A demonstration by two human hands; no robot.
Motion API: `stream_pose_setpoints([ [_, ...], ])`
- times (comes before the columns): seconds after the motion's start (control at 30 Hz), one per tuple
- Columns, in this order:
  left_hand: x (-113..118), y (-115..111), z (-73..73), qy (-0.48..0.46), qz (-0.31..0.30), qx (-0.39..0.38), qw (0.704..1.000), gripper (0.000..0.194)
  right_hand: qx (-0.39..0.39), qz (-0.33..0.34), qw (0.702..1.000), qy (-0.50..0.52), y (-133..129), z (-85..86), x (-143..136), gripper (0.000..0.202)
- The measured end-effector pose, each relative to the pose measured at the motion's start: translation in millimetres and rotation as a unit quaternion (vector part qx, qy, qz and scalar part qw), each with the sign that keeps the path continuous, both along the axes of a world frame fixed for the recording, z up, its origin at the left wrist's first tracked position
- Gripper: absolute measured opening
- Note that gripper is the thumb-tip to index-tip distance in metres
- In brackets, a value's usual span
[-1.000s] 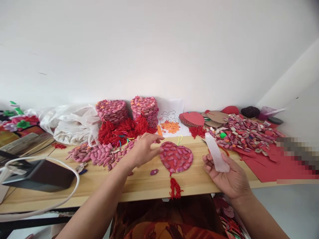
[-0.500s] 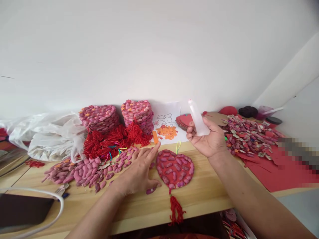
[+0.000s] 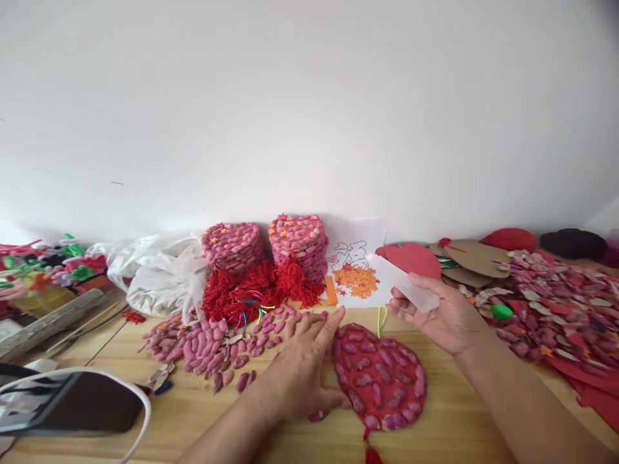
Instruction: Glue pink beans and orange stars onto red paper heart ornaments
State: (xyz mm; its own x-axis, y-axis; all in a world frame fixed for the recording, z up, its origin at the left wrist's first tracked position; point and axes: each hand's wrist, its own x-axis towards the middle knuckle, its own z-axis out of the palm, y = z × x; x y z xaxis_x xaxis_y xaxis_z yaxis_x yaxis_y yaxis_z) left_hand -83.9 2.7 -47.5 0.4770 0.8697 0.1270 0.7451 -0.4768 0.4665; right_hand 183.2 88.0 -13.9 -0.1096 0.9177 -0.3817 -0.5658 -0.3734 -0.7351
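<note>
A red heart-shaped board (image 3: 373,394) lies flat on the wooden table, with pink-dyed peanut shells spread over its face. At its top is a yellow-green cord loop (image 3: 382,320), and a red tassel (image 3: 372,455) hangs from its tip, cut off by the picture edge. My left hand (image 3: 304,367) is beside the board's left edge, fingers apart, holding nothing. Over the board's upper right, my right hand (image 3: 454,316) grips a translucent white squeeze bottle (image 3: 409,289), tilted with its nozzle up and left. Loose pink peanut shells (image 3: 206,345) lie left of my left hand.
Stacked shell-covered pieces (image 3: 297,248) with red tassels (image 3: 239,287) stand against the wall near a white plastic bag (image 3: 159,277). Orange stars (image 3: 356,280) lie on white paper. Cardboard shapes (image 3: 476,258) and a shell pile (image 3: 561,303) fill the right. A white cable (image 3: 145,412) curves at left.
The bottle has gone from nearly upright to a leftward tilt, lower over the table. My view has shifted, so the table's contents appear farther right. My left hand stays beside the heart.
</note>
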Motion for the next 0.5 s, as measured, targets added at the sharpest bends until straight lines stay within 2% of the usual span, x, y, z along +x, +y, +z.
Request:
stream_pose_setpoints([
  [0.37, 9, -4, -2.2, 0.018, 0.030, 0.018, 0.999, 0.129, -0.005, 0.009, 1.000, 0.003, -3, -2.4, -6, 0.007],
  [0.5, 13, -4, -4.9, 0.006, 0.027, 0.039, 0.999, 0.126, 0.005, -0.006, 1.000, 0.015, -3, -2.6, -8, 0.009],
])
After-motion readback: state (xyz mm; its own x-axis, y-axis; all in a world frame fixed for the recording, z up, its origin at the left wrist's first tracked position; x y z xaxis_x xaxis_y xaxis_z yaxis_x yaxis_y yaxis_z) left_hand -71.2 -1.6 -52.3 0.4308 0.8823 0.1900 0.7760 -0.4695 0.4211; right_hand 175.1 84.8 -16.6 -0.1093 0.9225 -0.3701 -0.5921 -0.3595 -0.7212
